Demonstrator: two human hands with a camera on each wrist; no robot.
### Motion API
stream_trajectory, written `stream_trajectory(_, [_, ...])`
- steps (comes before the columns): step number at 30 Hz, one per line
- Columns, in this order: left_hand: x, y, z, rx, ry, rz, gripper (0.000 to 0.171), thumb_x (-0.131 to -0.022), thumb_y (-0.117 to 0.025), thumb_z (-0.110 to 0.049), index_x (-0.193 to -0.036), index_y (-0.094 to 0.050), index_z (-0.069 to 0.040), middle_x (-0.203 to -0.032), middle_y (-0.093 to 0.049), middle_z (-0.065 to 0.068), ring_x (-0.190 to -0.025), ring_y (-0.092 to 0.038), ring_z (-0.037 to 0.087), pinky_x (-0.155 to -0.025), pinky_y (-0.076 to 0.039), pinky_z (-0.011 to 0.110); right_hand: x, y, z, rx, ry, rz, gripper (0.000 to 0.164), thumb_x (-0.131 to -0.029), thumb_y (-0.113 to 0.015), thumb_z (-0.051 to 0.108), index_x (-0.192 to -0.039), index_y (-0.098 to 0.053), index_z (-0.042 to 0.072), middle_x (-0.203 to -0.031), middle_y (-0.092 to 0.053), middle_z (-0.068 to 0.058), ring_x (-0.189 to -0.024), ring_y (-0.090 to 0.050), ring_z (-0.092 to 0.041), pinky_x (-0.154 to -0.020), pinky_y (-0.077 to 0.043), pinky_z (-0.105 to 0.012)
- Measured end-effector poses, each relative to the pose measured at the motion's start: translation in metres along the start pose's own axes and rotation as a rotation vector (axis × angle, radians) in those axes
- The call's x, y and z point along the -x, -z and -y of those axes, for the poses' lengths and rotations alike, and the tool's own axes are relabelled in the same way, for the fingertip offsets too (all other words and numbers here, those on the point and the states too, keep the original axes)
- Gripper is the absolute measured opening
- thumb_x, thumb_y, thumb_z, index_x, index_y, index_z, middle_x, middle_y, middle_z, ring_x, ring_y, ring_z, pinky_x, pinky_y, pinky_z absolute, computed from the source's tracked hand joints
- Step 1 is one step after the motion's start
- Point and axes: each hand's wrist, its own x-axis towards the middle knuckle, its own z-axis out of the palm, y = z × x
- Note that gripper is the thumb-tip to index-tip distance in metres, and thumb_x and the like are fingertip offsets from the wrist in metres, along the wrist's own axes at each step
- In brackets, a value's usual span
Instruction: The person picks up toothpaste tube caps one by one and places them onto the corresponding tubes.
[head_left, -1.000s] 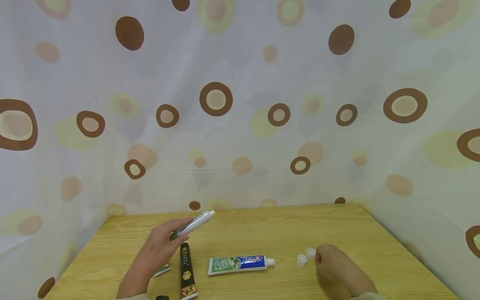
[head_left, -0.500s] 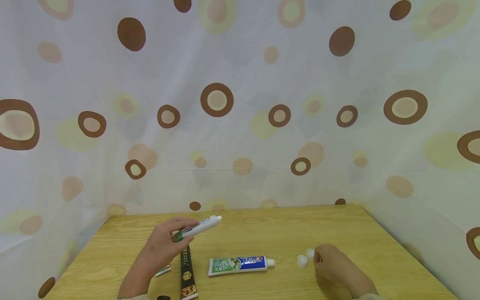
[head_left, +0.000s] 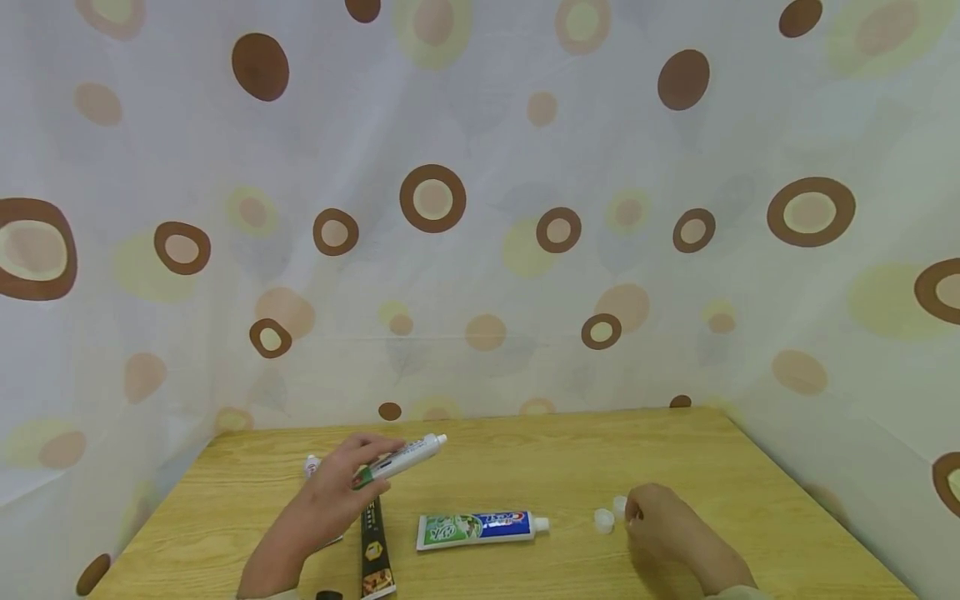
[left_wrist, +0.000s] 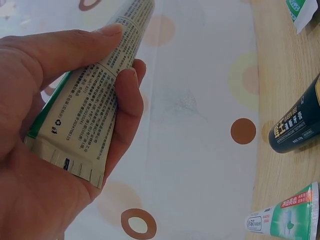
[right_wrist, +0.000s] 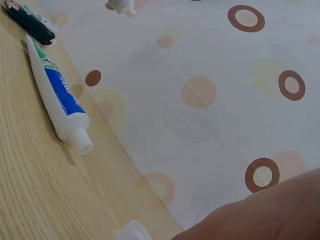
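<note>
My left hand [head_left: 330, 500] grips a white and green toothpaste tube [head_left: 408, 457] above the table, its bare white nozzle pointing right. In the left wrist view my thumb and fingers wrap this tube [left_wrist: 85, 115], with small print facing the camera. My right hand [head_left: 667, 525] is low at the table, fingers bent downward beside two small white caps [head_left: 603, 521]. Its fingertips overlap the farther cap [head_left: 619, 505]; I cannot tell whether they pinch anything. Between the hands lies a blue and green toothpaste tube [head_left: 476, 530], nozzle to the right.
A black toothpaste tube [head_left: 375, 550] lies lengthwise beneath my left hand, with a dark cap [head_left: 328, 595] near the front edge. Another green and white tube [left_wrist: 290, 215] lies left of it, mostly covered by my left hand in the head view. A spotted curtain [head_left: 480, 250] surrounds the wooden table [head_left: 540, 467].
My left hand has moved slightly right with its tube, which now tilts flatter. The nozzle of the tube behind that hand has come into sight. My right hand has edged left toward the caps.
</note>
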Motion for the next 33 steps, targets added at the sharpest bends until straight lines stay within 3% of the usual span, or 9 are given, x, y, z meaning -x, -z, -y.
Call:
stream_trajectory(10, [0.0012,-0.0045,-0.0022,0.009,0.029,0.048,0.056,-0.086,-0.069,0.007,-0.135,-0.061,-0.019,-0.128,-0.056,0.009,-0.104,-0.055,0.024,-0.077,-0.050,0.027,0.0026,-0.0003,0.0020,-0.058,-0.031,0.027,0.014,-0.080,-0.058,-0.008,-0.090,-0.066,-0.002,-0.095,-0.064,-0.008,-0.087,-0.059,-0.021,-0.078,-0.055,-0.044])
stream_trajectory(19, [0.0003,-0.0033,-0.0015,0.044,-0.059,0.073,0.051,-0.089,-0.067,0.003,-0.133,-0.063,-0.022,-0.133,-0.063,0.005,-0.105,-0.062,0.022,-0.077,-0.051,0.027,-0.0012,0.0007,0.0020,-0.059,-0.028,0.031,0.015,-0.081,-0.059,-0.007,-0.092,-0.065,0.001,-0.093,-0.061,-0.008,-0.084,-0.056,-0.021,-0.076,-0.052,-0.042])
stream_trajectory(26, [0.0018,-0.0041,-0.0032,0.075,-0.059,0.101,0.046,-0.090,-0.065,0.003,-0.130,-0.067,-0.020,-0.136,-0.063,0.006,-0.110,-0.064,0.025,-0.079,-0.052,0.027,0.0009,-0.0002,0.0019,-0.073,-0.030,0.034,0.015,-0.081,-0.061,-0.006,-0.092,-0.065,0.003,-0.097,-0.065,-0.008,-0.091,-0.061,-0.022,-0.081,-0.054,-0.046])
stream_trajectory(33, [0.0004,-0.0023,-0.0054,0.098,-0.071,0.091,0.041,-0.089,-0.065,0.004,-0.125,-0.070,-0.016,-0.136,-0.063,0.012,-0.112,-0.064,0.031,-0.074,-0.051,0.024,0.0016,0.0040,0.0018,-0.116,0.103,0.090,0.008,-0.089,-0.061,0.001,-0.097,-0.064,0.001,-0.096,-0.058,-0.008,-0.086,-0.053,-0.020,-0.074,-0.050,-0.038])
